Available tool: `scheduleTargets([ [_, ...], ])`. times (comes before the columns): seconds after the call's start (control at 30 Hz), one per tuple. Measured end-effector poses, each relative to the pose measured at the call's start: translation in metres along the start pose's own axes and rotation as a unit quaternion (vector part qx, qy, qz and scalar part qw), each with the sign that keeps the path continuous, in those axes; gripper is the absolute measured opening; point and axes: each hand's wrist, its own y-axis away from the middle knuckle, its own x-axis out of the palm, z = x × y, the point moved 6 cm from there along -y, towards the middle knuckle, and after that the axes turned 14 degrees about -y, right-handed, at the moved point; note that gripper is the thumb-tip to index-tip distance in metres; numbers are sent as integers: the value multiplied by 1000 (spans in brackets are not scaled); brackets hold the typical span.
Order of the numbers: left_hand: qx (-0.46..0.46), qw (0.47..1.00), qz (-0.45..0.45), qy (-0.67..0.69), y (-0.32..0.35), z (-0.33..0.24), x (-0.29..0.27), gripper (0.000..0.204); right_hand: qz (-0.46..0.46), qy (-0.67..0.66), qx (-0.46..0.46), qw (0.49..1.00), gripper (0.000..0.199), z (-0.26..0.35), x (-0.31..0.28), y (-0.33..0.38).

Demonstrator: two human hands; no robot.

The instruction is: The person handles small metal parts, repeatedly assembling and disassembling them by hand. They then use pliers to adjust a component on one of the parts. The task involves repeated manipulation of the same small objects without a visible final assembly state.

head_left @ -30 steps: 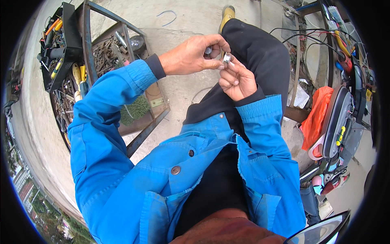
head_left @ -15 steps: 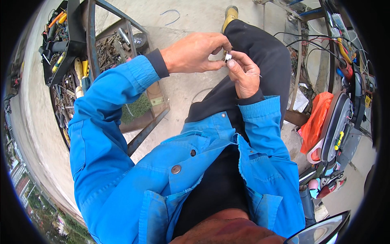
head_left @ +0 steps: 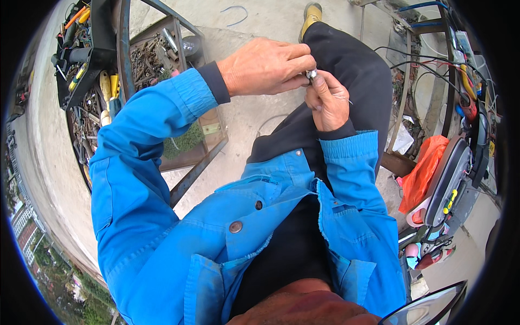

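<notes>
A small shiny piece, white and metallic (head_left: 311, 75), sits between my two hands above my right thigh; its exact kind is too small to make out. My left hand (head_left: 266, 66) comes in from the left with its thumb and fingers closed on one end of it. From below, my right hand (head_left: 329, 103) pinches the other end between thumb and forefinger, the remaining fingers curled in. A thin wire (head_left: 346, 100) crosses the right fingers. Both fingertips hide much of the piece.
At left, a metal frame (head_left: 124, 49) stands by a black toolbox (head_left: 95, 54) and trays of loose hardware (head_left: 154, 62). On the right are an orange plastic bag (head_left: 425, 170), a dark stool-like seat (head_left: 448, 181) and black cables (head_left: 417, 57). A bent wire (head_left: 236, 15) lies on the concrete.
Both hands have shifted slightly to the right. My left fingers have closed in further around the small piece, so less of its white part shows.
</notes>
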Motion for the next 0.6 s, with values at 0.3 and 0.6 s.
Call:
scheduleTargets([
  [0.3, 12, 1000, 5, 8, 1, 0, 11, 27, 24, 61, -18, 998, 36, 12, 8, 5],
  [0.6, 20, 999, 31, 15, 2, -1, 15, 28, 24, 140, -46, 989, 35, 19, 11, 8],
])
